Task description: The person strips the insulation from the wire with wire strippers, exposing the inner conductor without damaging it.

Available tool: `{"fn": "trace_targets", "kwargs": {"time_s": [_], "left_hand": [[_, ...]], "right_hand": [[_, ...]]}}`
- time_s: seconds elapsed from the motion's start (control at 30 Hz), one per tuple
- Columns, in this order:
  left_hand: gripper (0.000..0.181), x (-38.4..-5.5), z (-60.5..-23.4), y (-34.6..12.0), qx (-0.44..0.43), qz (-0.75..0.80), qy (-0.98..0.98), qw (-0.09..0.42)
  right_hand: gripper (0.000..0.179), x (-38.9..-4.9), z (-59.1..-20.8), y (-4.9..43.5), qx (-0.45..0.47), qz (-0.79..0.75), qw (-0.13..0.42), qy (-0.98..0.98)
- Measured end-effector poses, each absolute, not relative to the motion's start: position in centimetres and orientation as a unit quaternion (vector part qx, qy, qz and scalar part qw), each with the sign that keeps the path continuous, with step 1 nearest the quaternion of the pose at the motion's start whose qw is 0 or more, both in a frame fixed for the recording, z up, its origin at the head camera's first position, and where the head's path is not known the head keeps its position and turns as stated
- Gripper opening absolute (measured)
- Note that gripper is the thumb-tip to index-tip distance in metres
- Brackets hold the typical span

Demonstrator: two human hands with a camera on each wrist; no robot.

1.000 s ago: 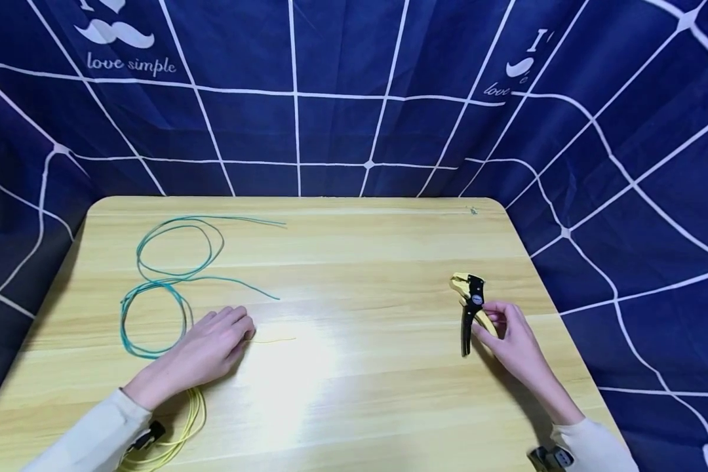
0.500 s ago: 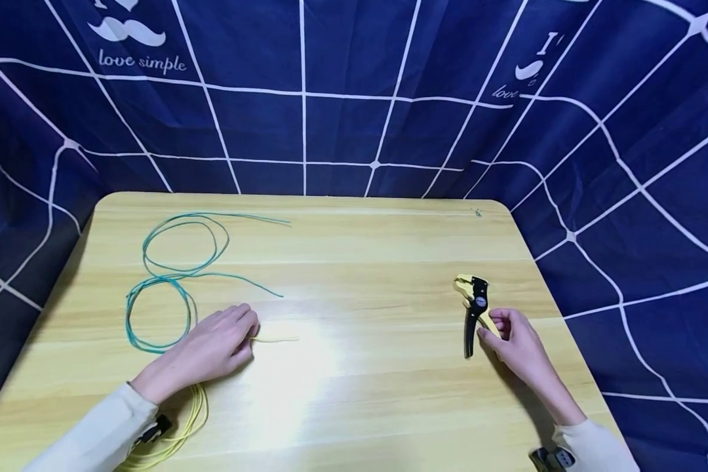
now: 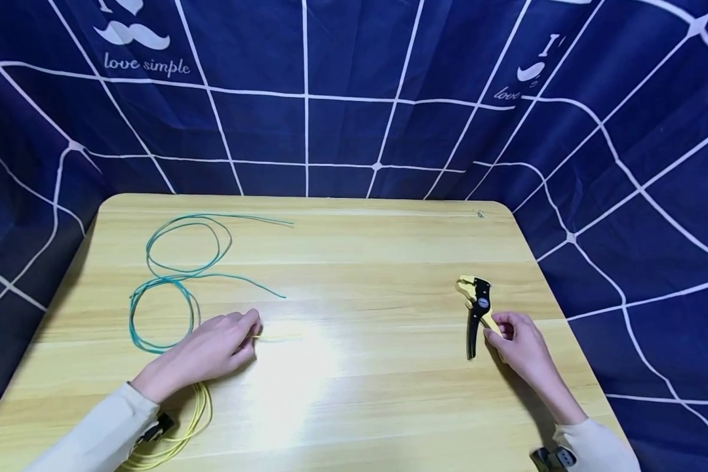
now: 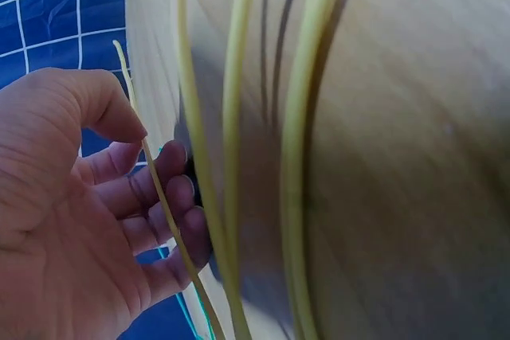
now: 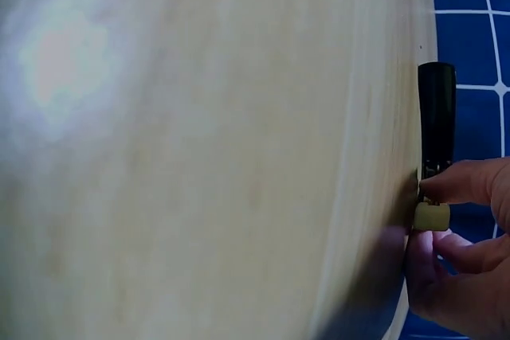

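In the head view my left hand [image 3: 215, 344] is at the left of the table, with a short wire end sticking out past its fingertips. The left wrist view shows that thumb and index finger pinching a thin yellow wire [image 4: 165, 205], which runs down past the other fingers. Loops of the same yellow wire coil [image 3: 197, 426] lie beneath the left forearm. On the right, a black and yellow wire stripper [image 3: 481, 303] points away from me. My right hand [image 3: 522, 344] pinches its yellow handle [image 5: 432, 216] between thumb and fingers; its black handle [image 5: 437, 113] is free.
Teal wire [image 3: 164, 280] lies in two loops beyond the left hand, with loose ends pointing right. Tiny scraps [image 3: 480, 214] sit near the far right corner of the wooden table [image 3: 360, 262]. Blue curtains [image 3: 342, 131] with white lines hang around it.
The head view has shifted slightly. My right fingers have slipped a little outward along the stripper's yellow handle. The left hand keeps its pinch on the yellow wire.
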State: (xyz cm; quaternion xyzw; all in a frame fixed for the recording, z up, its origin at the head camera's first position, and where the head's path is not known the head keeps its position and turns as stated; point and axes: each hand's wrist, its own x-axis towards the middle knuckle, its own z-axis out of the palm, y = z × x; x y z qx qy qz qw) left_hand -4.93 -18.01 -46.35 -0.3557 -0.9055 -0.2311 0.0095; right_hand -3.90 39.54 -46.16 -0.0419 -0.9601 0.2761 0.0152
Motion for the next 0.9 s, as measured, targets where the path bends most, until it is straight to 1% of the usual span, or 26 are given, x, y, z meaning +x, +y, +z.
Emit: {"fn": "trace_targets", "kwargs": {"time_s": [0.07, 0.13, 0.3, 0.4, 0.5, 0.6, 0.7, 0.73, 0.83, 0.9], "left_hand": [[0.021, -4.9, -46.4, -18.0, -0.354, -0.228, -0.907, 0.015], [0.021, -4.8, -46.4, -18.0, -0.352, -0.226, -0.908, 0.017], [0.021, -4.7, -46.4, -18.0, -0.348, -0.229, -0.909, 0.010], [0.022, -4.7, -46.4, -18.0, -0.345, -0.232, -0.909, 0.006], [0.022, -4.7, -46.5, -18.0, -0.343, -0.234, -0.910, 0.004], [0.022, -4.6, -46.5, -18.0, -0.341, -0.234, -0.910, 0.004], [0.023, -4.6, -46.5, -18.0, -0.341, -0.231, -0.911, 0.004], [0.023, -4.5, -46.5, -18.0, -0.341, -0.229, -0.912, 0.004], [0.023, -4.5, -46.6, -18.0, -0.340, -0.226, -0.913, 0.003], [0.023, -4.6, -46.7, -18.0, -0.340, -0.227, -0.913, 0.003]], "right_hand": [[0.031, -4.0, -46.0, 39.5, -0.045, 0.272, 0.016, -0.961], [0.032, -4.0, -45.8, 39.3, -0.052, 0.276, 0.005, -0.960], [0.039, -4.1, -45.1, 39.0, -0.082, 0.322, -0.064, -0.941], [0.042, -4.2, -44.8, 39.0, -0.091, 0.388, -0.105, -0.911], [0.038, -4.3, -44.6, 38.8, -0.102, 0.473, -0.148, -0.862], [0.026, -4.4, -44.4, 38.6, -0.121, 0.542, -0.186, -0.811], [0.011, -4.4, -44.1, 38.4, -0.152, 0.574, -0.196, -0.780], [0.012, -4.4, -44.0, 38.3, -0.159, 0.580, -0.197, -0.774], [0.023, -4.1, -44.0, 38.1, -0.181, 0.599, -0.184, -0.758], [0.019, -4.0, -44.1, 37.7, -0.190, 0.604, -0.169, -0.755]]}}
